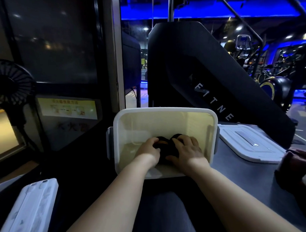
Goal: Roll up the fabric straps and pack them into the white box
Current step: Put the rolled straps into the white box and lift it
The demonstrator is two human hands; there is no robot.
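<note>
The white box (166,110) stands open in front of me, its pale inside lit. Both my hands reach down into it. My left hand (147,149) grips a dark rolled strap (161,144) with an orange stripe, near the box floor. My right hand (186,148) rests over a second dark rolled strap (176,137) right beside the first. The two rolls touch each other. Much of each roll is hidden under my fingers.
The box's white lid (250,143) lies on the grey table to the right. Another white lid (28,212) sits at the lower left. A dark red glove-like object (296,171) lies at the right edge. A black fan (8,81) stands left; gym machines rise behind.
</note>
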